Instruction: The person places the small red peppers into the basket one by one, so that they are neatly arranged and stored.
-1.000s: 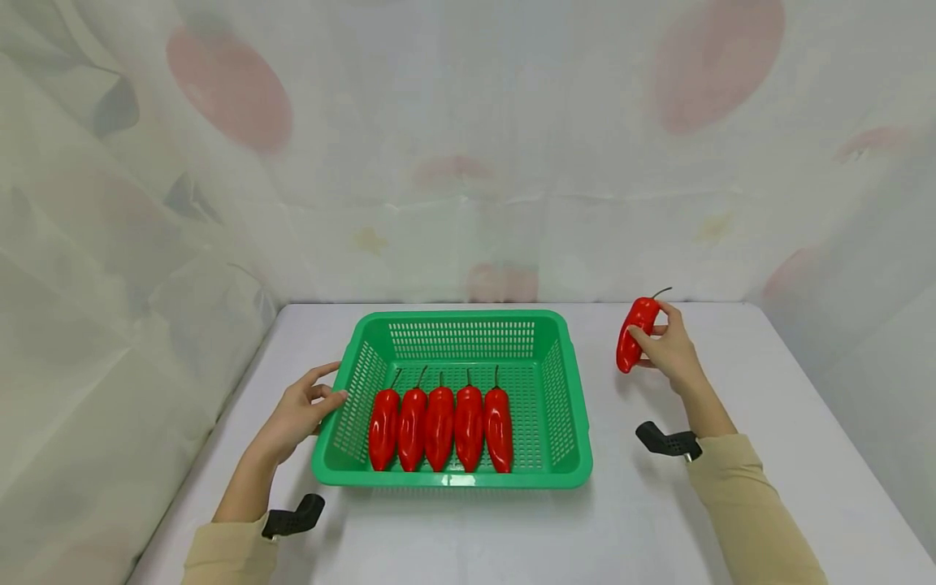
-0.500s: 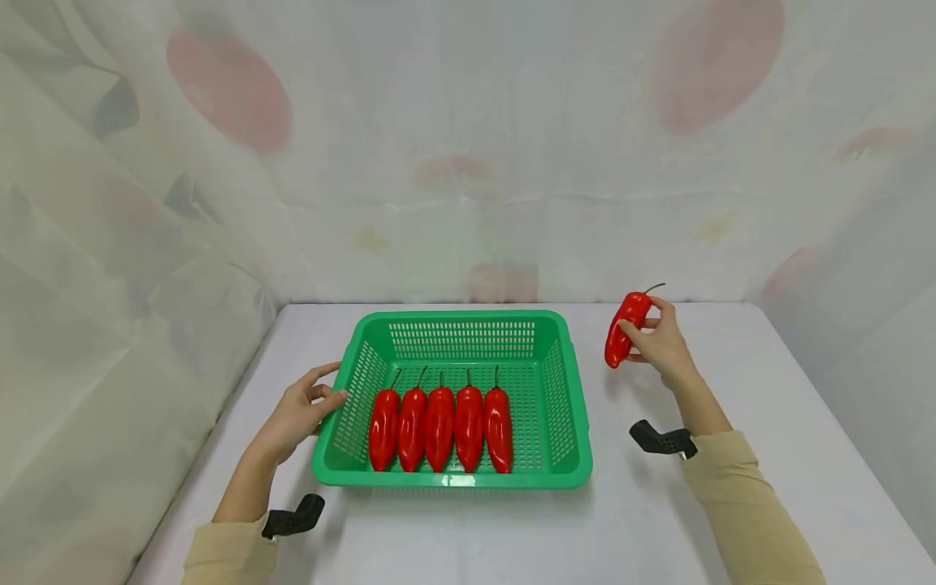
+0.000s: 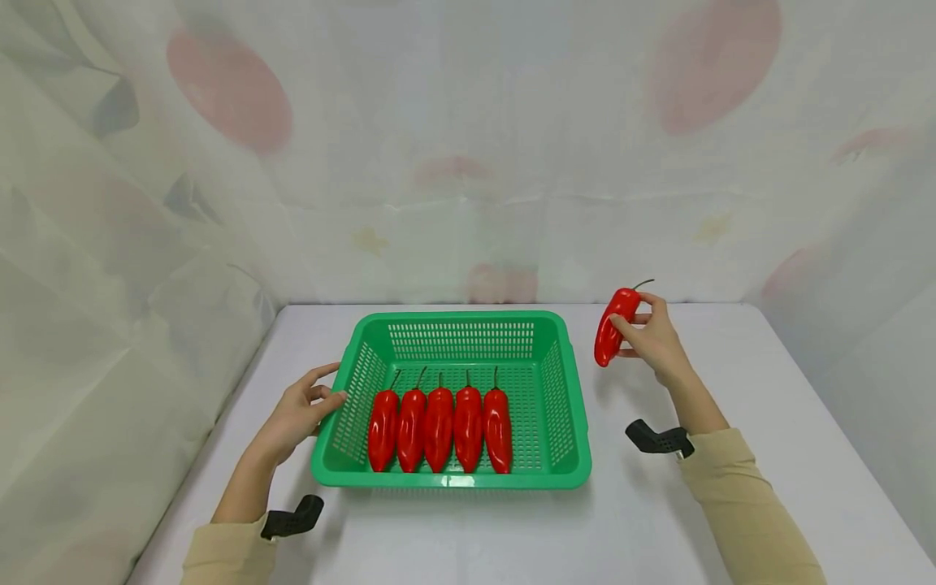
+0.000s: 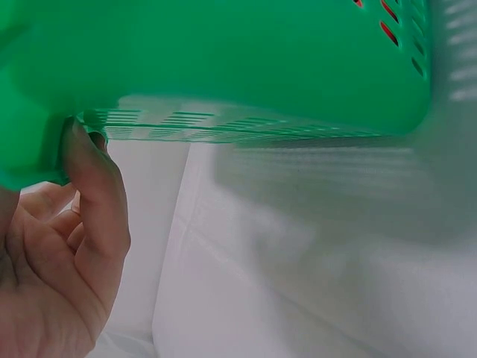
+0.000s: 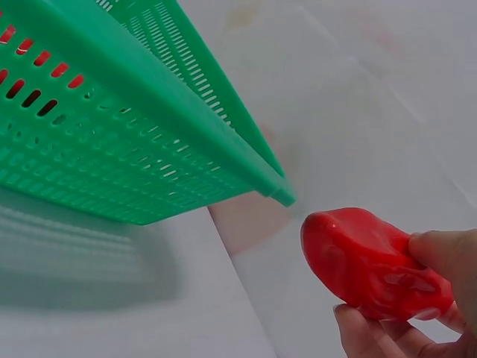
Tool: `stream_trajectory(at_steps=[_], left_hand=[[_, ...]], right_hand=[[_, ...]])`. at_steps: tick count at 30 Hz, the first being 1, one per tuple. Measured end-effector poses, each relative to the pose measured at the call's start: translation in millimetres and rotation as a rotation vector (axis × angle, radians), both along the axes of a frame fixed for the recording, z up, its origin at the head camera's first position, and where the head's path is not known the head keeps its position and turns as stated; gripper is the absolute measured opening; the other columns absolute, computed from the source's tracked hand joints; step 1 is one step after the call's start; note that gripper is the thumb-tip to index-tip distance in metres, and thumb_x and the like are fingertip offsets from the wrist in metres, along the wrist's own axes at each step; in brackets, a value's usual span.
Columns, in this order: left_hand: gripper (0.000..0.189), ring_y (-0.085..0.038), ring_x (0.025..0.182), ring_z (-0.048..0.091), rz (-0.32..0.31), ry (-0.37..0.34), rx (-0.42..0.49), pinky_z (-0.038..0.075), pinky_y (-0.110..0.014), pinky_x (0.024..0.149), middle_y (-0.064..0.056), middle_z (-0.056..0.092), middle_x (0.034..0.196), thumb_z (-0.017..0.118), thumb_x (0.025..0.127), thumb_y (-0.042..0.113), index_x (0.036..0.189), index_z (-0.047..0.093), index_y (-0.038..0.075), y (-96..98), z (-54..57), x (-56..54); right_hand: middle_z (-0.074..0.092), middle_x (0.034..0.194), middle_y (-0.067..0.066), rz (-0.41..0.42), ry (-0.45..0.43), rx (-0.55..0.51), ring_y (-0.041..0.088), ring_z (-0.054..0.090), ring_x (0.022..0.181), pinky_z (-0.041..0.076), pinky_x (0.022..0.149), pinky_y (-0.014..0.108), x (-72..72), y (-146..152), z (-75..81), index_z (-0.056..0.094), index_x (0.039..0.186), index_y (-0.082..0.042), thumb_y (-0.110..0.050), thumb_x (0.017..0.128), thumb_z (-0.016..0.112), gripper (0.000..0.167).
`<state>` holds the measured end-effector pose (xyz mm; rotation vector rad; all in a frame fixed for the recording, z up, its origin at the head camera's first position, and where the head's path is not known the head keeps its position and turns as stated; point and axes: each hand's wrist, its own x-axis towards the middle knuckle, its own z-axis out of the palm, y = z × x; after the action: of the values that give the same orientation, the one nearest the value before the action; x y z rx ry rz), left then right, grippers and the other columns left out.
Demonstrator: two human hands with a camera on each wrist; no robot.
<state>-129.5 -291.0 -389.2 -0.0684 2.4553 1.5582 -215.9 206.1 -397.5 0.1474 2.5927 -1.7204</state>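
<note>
My right hand (image 3: pixel 656 340) grips a glossy red chili pepper (image 3: pixel 614 329) above the table, right of the green basket (image 3: pixel 512 480). The pepper tilts, its thin dark stem up and to the right. In the right wrist view, thumb and fingers pinch the pepper (image 5: pixel 365 261) from both sides, its blunt tip toward the basket's corner. My left hand (image 3: pixel 292 414) pinches the basket's left rim, thumb on top; in the left wrist view a finger of the left hand (image 4: pixel 93 216) curls up under that rim. Several red peppers (image 3: pixel 439 431) lie side by side in the basket, stems pointing away.
The basket stands on a white table (image 3: pixel 468 536), with bare basket floor (image 3: pixel 526 414) right of the row of peppers. A pale printed cloth (image 3: pixel 468 236) hangs behind and along both sides. A black camera mount sits at each wrist.
My right hand has moved left and slightly up with the pepper, nearer to the basket. The left hand, the basket and the peppers in it stay put.
</note>
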Motion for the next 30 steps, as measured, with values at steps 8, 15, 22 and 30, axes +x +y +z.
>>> stream_trajectory(at_steps=[8, 15, 22, 30], left_hand=[[0.06, -0.029, 0.074, 0.066, -0.002, -0.003, 0.01, 0.057, -0.042, 0.062, -0.024, 0.053, 0.093, 0.055, 0.092, 0.014, 0.143, 0.024, 0.006, -0.1, 0.8, 0.8], [0.061, -0.029, 0.073, 0.066, -0.004, -0.003, 0.022, 0.057, -0.041, 0.062, -0.024, 0.053, 0.093, 0.056, 0.092, 0.014, 0.143, 0.024, 0.007, -1.8, 0.1, 0.8], [0.06, -0.029, 0.073, 0.066, -0.004, -0.003, 0.018, 0.057, -0.041, 0.062, -0.024, 0.053, 0.093, 0.055, 0.092, 0.013, 0.143, 0.024, 0.006, -0.8, 1.4, 1.5], [0.059, -0.029, 0.074, 0.066, -0.006, 0.002, 0.011, 0.057, -0.041, 0.062, -0.024, 0.052, 0.093, 0.054, 0.093, 0.012, 0.143, 0.024, 0.005, 0.4, 1.7, 1.3]], right_hand=[[0.038, 0.127, 0.028, 0.061, 0.002, -0.01, 0.042, 0.053, 0.102, 0.057, 0.065, 0.036, -0.2, -12, 7.9, 0.009, 0.144, -0.007, -0.032, 0.09, 0.058, 0.078], [0.041, 0.124, 0.027, 0.127, 0.021, 0.016, 0.041, 0.056, 0.099, 0.057, 0.064, 0.038, -0.1, -26, 15.8, 0.013, 0.142, -0.006, -0.027, 0.09, 0.058, 0.072], [0.044, 0.122, 0.025, 0.19, 0.023, 0.064, 0.04, 0.057, 0.099, 0.057, 0.064, 0.037, 1.2, -41, 22.0, 0.015, 0.142, -0.006, -0.027, 0.089, 0.061, 0.073], [0.043, 0.121, 0.024, 0.258, 0.024, 0.095, 0.037, 0.06, 0.095, 0.057, 0.062, 0.035, 4.1, -54, 26.9, 0.019, 0.14, -0.005, -0.025, 0.088, 0.062, 0.071]])
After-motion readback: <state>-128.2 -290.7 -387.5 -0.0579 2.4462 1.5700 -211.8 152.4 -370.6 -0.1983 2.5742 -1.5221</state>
